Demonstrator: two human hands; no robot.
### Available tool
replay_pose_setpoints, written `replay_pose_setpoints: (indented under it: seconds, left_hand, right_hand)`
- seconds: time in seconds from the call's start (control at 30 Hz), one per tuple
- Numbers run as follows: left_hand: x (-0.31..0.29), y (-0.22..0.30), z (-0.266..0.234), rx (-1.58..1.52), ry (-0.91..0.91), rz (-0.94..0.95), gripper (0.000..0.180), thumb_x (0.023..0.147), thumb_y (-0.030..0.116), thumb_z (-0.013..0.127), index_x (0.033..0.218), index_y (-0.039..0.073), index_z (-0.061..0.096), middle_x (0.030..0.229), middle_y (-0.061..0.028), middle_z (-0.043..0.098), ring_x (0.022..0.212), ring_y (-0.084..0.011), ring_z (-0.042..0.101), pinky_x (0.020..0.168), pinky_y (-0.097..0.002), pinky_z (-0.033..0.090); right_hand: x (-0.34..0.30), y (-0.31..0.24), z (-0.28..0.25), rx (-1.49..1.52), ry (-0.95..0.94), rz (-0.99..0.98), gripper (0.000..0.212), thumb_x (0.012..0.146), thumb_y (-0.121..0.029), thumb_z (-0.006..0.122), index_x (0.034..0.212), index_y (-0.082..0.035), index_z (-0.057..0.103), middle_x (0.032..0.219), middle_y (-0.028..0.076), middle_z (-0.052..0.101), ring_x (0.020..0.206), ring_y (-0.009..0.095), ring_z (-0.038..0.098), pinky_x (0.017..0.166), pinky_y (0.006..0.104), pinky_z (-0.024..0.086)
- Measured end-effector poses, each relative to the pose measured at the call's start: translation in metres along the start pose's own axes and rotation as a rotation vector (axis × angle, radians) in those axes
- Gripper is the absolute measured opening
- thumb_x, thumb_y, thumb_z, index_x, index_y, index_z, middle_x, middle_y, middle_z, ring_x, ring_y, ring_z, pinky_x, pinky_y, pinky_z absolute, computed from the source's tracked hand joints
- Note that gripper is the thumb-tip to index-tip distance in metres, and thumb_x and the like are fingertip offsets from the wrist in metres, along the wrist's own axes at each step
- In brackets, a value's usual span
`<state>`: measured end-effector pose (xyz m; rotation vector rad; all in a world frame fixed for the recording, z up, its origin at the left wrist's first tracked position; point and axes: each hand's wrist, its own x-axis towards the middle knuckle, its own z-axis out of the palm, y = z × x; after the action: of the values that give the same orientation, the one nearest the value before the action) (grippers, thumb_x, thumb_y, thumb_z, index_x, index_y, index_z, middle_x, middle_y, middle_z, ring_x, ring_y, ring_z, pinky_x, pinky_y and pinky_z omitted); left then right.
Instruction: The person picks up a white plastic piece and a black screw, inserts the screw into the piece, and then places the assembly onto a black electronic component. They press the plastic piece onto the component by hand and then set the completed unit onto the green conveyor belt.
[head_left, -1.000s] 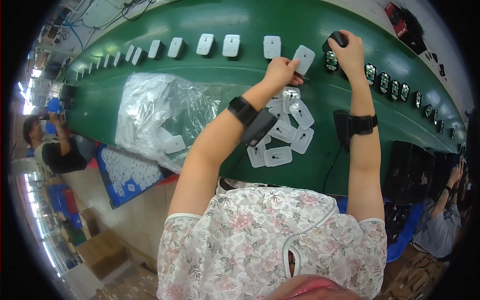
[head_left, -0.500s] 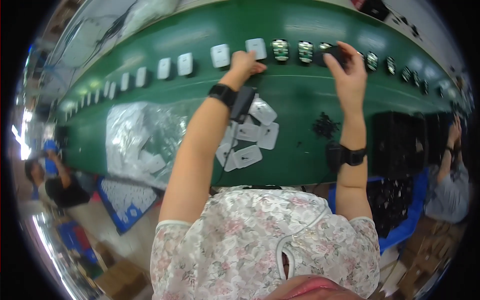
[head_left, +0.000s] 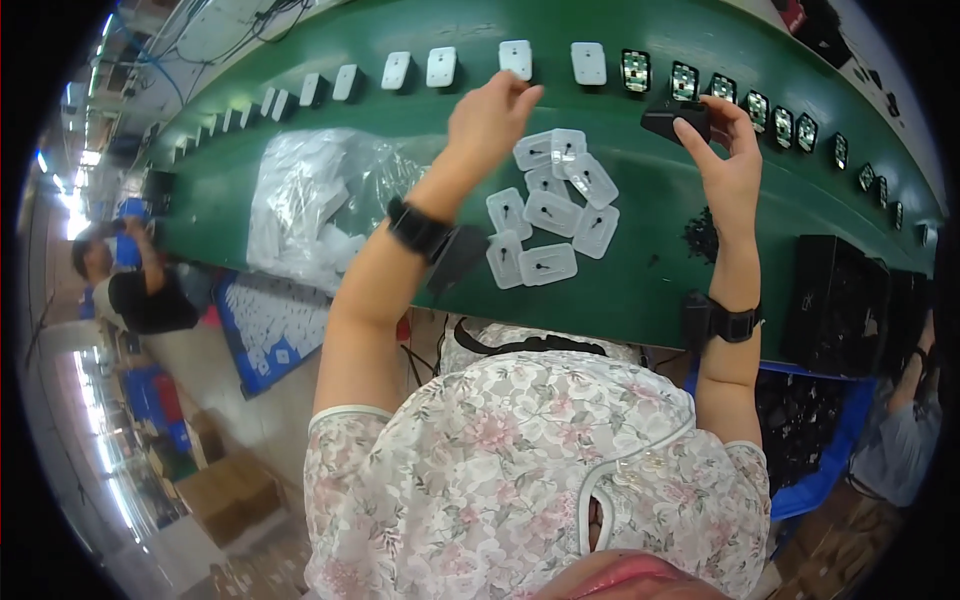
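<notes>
My left hand (head_left: 490, 125) reaches to the row at the far side, its bent fingertips at the near edge of a white rounded-rectangular cover (head_left: 515, 58). Its fingers are drawn together; whatever may be between them is hidden. Another white cover (head_left: 588, 64) stands to its right. My right hand (head_left: 733, 150) is closed around a black casing (head_left: 672, 119), thumb on the near side, just in front of cases with exposed green circuit boards (head_left: 636, 70). Below the hands lie several translucent plastic covers (head_left: 552, 213) with small black parts on them.
A clear plastic bag (head_left: 310, 200) holding white pieces lies at the left. Small black parts are heaped (head_left: 702, 234) beside my right forearm. A black bin (head_left: 838, 300) stands at the right, and a blue-lined container (head_left: 800, 440) sits below the table. People are at both sides.
The view has shifted, so the table's things appear farther right and higher. My left hand has moved one cover leftward along the row. My right hand still holds the black casing.
</notes>
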<state>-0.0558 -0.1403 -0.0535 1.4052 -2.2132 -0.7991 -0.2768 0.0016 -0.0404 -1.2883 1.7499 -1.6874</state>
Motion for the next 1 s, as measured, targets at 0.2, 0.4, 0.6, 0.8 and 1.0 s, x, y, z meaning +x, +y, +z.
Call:
replay_pose_setpoints:
  seconds: [0.2,0.4,0.6,0.8,1.0]
  left_hand:
    - [-0.088,-0.048,-0.009,0.281,0.032,0.099,0.028,0.083,0.031,0.063,0.091,0.006,0.056,0.075,-0.0120,0.060,0.067,-0.0285,0.058,0.060,-0.0380,0.046]
    - [-0.103,-0.042,0.011,0.315,-0.019,0.040,0.035,0.076,0.033,0.068,0.087,0.006,0.049,0.085,-0.0125,0.058,0.081,-0.0310,0.060,0.065,-0.0422,0.048]
    - [-0.068,-0.070,0.016,0.460,0.130,0.064,0.038,0.076,0.041,0.065,0.086,0.005,0.056,0.088,-0.0115,0.058,0.086,-0.0287,0.058,0.069,-0.0402,0.049]
    - [-0.088,-0.043,0.013,0.481,0.119,0.071,0.051,0.067,0.046,0.071,0.088,0.002,0.055,0.090,-0.0105,0.048,0.090,-0.0245,0.048,0.071,-0.0339,0.045]
    - [-0.094,-0.064,0.005,0.504,0.168,0.249,0.042,0.066,0.031,0.072,0.091,0.002,0.055,0.092,-0.0088,0.047,0.091,-0.0247,0.047,0.077,-0.0340,0.041]
  right_hand:
    - [0.003,0.013,0.027,0.200,-0.074,0.015,0.040,0.077,-0.007,0.070,0.114,-0.001,0.055,0.107,0.009,0.056,0.098,0.017,0.056,0.091,0.0302,0.043]
    - [0.000,-0.004,0.042,0.207,-0.238,0.115,0.041,0.082,-0.003,0.065,0.120,0.002,0.053,0.112,0.010,0.056,0.100,0.014,0.056,0.089,0.0253,0.043]
    - [0.003,-0.001,0.041,0.005,-0.244,0.092,0.036,0.084,-0.008,0.065,0.118,0.000,0.055,0.109,0.008,0.059,0.100,0.014,0.056,0.089,0.0259,0.043]
    - [0.008,0.010,0.058,0.335,-0.301,0.265,0.040,0.089,-0.010,0.059,0.125,0.002,0.046,0.114,0.007,0.055,0.101,0.013,0.054,0.090,0.0273,0.043]
    - [0.007,0.007,0.075,0.381,-0.492,0.290,0.038,0.093,-0.013,0.053,0.124,0.005,0.042,0.115,0.010,0.054,0.103,0.017,0.055,0.096,0.0317,0.043]
